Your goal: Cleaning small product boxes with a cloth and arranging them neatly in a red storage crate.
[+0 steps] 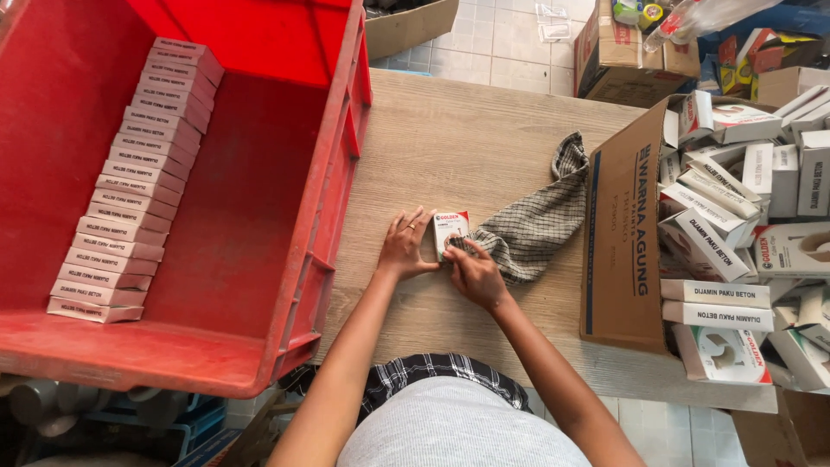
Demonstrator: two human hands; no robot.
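Plastic, glossy and red, makes up the big crate [259, 216] that stands left of the wooden table [467, 138]'s bare middle, its rim ribbed and its walls smooth. Inside it, along the wall farthest from the table's middle, a row of flat cardboard boxes [130, 186] stands on edge, packed face to face in one long line.

On the table, just beside the crate, the left hand [405, 246] lies with its fingers spread and laid flat against the near side of a small white carton [450, 229]. That carton is matt card with a red top band; it stands upright on the pale, grained wood, its long axis running away from the person, red end pointing to the table's far edge. The right hand [474, 272] touches the carton's other side, its fingers curled and pinching at the lower corner.

Touching the right hand, a soft checked cloth [540, 216] lies crumpled, tapering to a twisted end farther from the crate.

Well apart from the crate, at the table's opposite end, an open brown corrugated box [622, 251] lies with its flap spread flat, holding a loose heap of white cartons [743, 207] tumbled at all angles.
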